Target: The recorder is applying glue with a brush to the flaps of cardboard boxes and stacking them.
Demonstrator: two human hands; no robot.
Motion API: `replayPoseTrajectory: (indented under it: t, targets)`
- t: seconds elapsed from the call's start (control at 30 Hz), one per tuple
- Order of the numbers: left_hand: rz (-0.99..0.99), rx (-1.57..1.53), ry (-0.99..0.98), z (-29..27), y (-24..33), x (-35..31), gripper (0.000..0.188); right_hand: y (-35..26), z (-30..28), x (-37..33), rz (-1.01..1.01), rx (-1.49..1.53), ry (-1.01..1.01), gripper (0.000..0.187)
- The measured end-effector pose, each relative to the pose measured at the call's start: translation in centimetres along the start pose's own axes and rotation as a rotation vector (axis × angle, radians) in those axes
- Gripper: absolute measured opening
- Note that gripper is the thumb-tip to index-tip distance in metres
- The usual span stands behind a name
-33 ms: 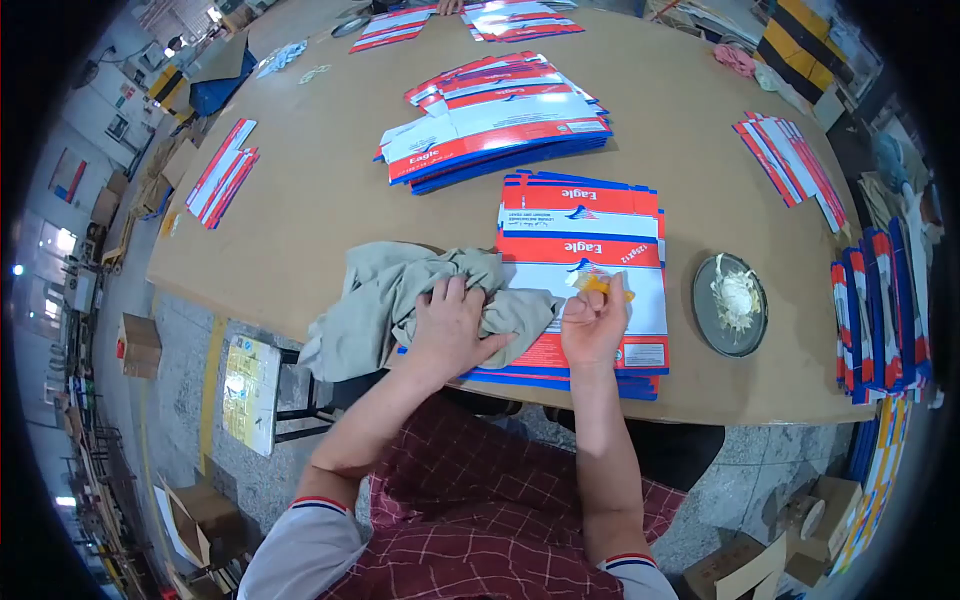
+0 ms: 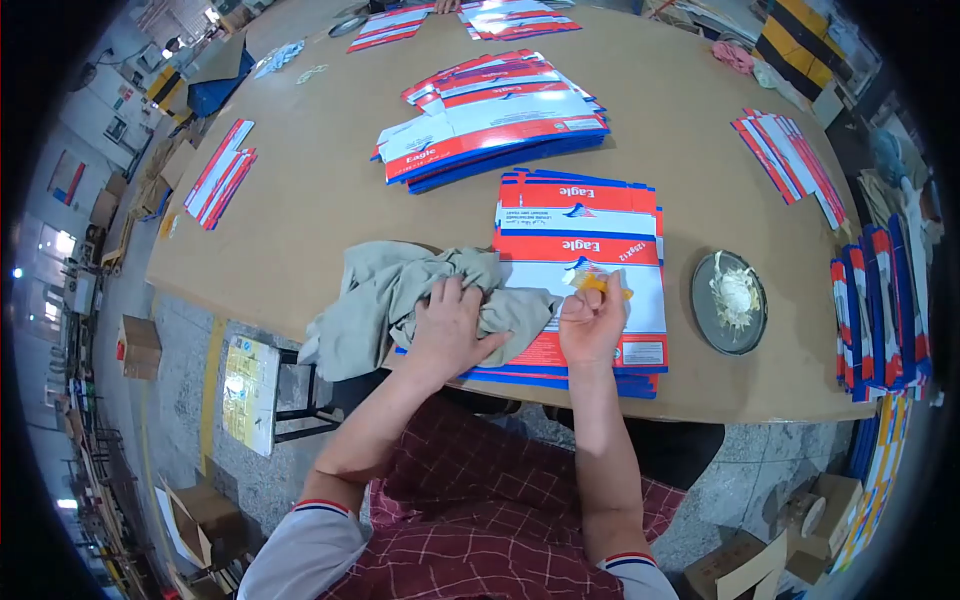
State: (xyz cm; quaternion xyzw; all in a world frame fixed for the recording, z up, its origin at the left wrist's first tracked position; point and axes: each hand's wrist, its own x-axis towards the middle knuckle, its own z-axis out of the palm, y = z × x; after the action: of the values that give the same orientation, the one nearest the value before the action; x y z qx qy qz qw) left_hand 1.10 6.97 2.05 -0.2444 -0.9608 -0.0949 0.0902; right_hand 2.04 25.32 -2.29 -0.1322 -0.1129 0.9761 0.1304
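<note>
Fingers apart, the left hand (image 2: 448, 325) rests on a cloth (image 2: 365, 300) at eleven o'clock, perhaps steadying it; the right hand (image 2: 593, 325) pinches a yellow brush (image 2: 591, 283) over printed cardboard (image 2: 580, 225) at one. A dish (image 2: 704, 308) sits at two, seemingly for easy reach.

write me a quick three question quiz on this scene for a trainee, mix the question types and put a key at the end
1. Multiple choice: What does the left hand lie on?
a) a pink rag
b) a greyish-green cloth
c) a cardboard box

2. True or false: The dark round dish stands to the right of the near stack of flat printed cartons.

3. Fill the gap: The small object held in the right hand is mainly ____ in colour.

Key: 1. b; 2. true; 3. yellow
</note>
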Motion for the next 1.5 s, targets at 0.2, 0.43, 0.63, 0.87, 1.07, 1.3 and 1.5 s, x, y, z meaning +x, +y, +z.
replayPoseTrajectory:
  t: [0.2,0.43,0.63,0.87,1.07,1.3,1.5]
  targets:
    - [-0.125,-0.083,-0.196,1.0,0.5,1.6,0.045,-0.4,0.1,-0.1,0.019,-0.001,0.042,0.022]
    - [-0.143,-0.008,-0.163,2.2,0.4,4.0,0.041,0.1,0.5,-0.4,0.038,-0.002,0.114,0.022]
    - [-0.248,0.058,0.382,-2.0,-7.6,5.0,0.033,-0.3,0.3,-0.2,0.036,-0.008,0.089,0.020]
    - [-0.365,0.534,0.159,-3.0,-17.8,6.0,0.048,0.0,0.9,0.1,0.045,-0.009,0.083,0.019]
    - [0.117,0.142,0.287,0.5,-10.8,14.2,0.067,-0.6,0.4,-0.3,0.030,-0.043,0.045,0.020]
    - [0.129,0.124,-0.006,0.1,-12.9,15.5,0.033,-0.3,0.6,-0.8,0.071,-0.003,0.058,0.023]
    - [0.301,0.188,0.321,-4.8,-8.9,9.2,0.034,-2.2,3.3,-3.0,-0.002,-0.182,-0.216,0.028]
